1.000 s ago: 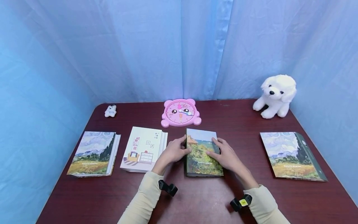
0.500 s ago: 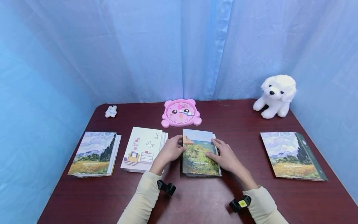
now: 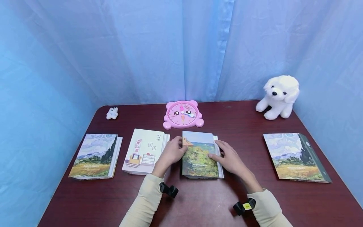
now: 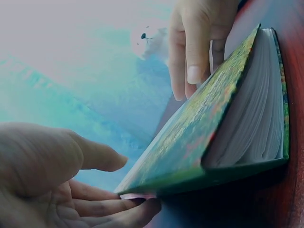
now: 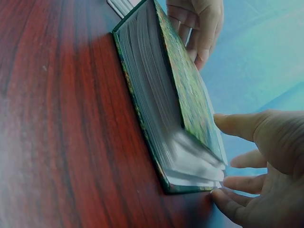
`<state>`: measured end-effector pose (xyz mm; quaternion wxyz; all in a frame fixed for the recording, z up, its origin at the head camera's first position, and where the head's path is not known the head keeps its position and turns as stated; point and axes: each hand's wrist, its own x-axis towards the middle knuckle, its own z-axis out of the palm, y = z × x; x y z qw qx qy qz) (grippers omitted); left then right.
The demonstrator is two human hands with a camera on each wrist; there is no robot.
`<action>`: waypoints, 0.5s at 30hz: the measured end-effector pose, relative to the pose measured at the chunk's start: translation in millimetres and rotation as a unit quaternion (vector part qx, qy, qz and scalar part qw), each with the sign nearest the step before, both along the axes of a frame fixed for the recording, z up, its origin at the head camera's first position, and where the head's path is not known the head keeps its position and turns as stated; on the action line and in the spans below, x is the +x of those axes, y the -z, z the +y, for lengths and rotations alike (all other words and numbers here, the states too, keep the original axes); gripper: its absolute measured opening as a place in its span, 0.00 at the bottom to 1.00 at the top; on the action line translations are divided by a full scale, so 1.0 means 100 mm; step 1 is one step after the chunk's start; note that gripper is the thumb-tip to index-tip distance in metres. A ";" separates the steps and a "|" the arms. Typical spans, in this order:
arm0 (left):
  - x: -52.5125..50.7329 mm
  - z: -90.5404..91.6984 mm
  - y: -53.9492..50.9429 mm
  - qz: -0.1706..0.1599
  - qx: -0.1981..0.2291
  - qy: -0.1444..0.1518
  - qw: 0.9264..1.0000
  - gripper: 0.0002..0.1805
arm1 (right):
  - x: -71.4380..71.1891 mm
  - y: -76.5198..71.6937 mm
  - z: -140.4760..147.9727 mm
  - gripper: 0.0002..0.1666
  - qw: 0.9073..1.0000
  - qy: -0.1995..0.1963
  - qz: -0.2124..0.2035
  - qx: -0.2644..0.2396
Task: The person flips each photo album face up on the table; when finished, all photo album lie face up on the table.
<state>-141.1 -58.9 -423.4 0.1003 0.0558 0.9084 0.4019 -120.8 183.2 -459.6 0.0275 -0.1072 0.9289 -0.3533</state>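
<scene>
A photo album [image 3: 198, 156] with a painted garden and sea on its cover lies at the middle of the table, its white page edges showing along the right. My left hand [image 3: 173, 152] is at its spine side; in the left wrist view the fingertips touch the spine edge, while the thumb [image 4: 107, 156] stands apart from the cover. On the opposite side, my right hand [image 3: 231, 159] has its fingers at the page edges. The right thumb [image 5: 237, 124] is by the cover's edge, and the fingers are loosely bent. The cover sits slightly raised over the pages in both wrist views.
Left of it lie a white album [image 3: 143, 153] with a room drawing and a landscape album [image 3: 95, 156]. Another landscape album [image 3: 295, 157] lies at right. Behind are a pink toy clock [image 3: 182, 114], a white plush dog [image 3: 279, 97] and a small white bear [image 3: 112, 113].
The middle album's cover has shifted left, and more white page edge now shows at its right. My left hand has moved slightly left with it; my right hand has barely moved.
</scene>
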 end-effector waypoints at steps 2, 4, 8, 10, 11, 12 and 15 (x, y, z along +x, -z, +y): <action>0.01 0.01 -0.01 0.006 -0.006 -0.012 1.000 0.23 | 0.01 0.00 0.03 0.42 1.000 0.001 0.007 -0.005; 0.02 0.01 -0.02 0.019 -0.012 -0.022 1.000 0.23 | 0.01 0.00 0.07 0.41 1.000 0.002 0.012 -0.006; 0.02 0.03 -0.06 0.051 -0.031 -0.043 0.997 0.28 | 0.02 0.00 0.18 0.39 1.000 0.008 0.014 -0.009; 0.03 0.04 -0.07 0.071 -0.045 -0.052 0.995 0.30 | 0.02 0.00 0.24 0.39 1.000 0.011 0.010 -0.010; 0.03 0.04 -0.08 0.079 -0.052 -0.056 0.994 0.31 | 0.02 0.00 0.27 0.39 1.000 0.014 0.007 -0.011; 0.03 0.05 -0.09 0.089 -0.056 -0.058 0.993 0.31 | 0.03 -0.01 0.31 0.40 1.000 0.016 0.005 -0.011; 0.05 0.09 -0.11 0.116 -0.063 -0.061 0.989 0.31 | 0.05 -0.03 0.42 0.41 1.000 0.024 -0.002 -0.013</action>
